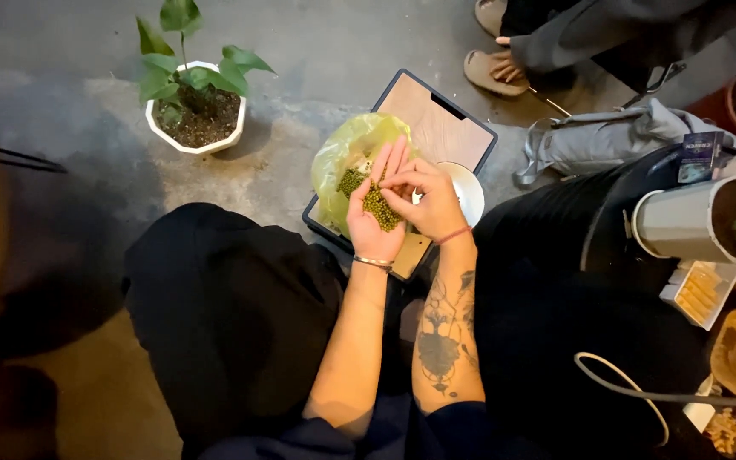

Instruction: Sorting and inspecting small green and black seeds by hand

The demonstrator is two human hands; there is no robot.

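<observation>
The fingers of the right hand [433, 201] are bent and pinched together, their tips down in a small heap of green mung beans [380, 207] that lies in the palm of the left hand [376, 204]. The left hand is turned palm up and flat, its fingers straight, close together and pointing away from the body; it cups the beans rather than grips them. Just beyond the left fingertips sits a yellow-green plastic bag [347, 162], open, with more of the same beans inside. Behind the right hand a white bowl [469, 192] shows only in part, the knuckles covering its near side. Bag and bowl both rest on a wooden tray with a dark rim [436, 119], set on the concrete floor between the person's knees. Farther left stands a white pot with a leafy plant [194, 106]. At the top right are another person's sandalled feet [494, 64], well apart from the tray.
</observation>
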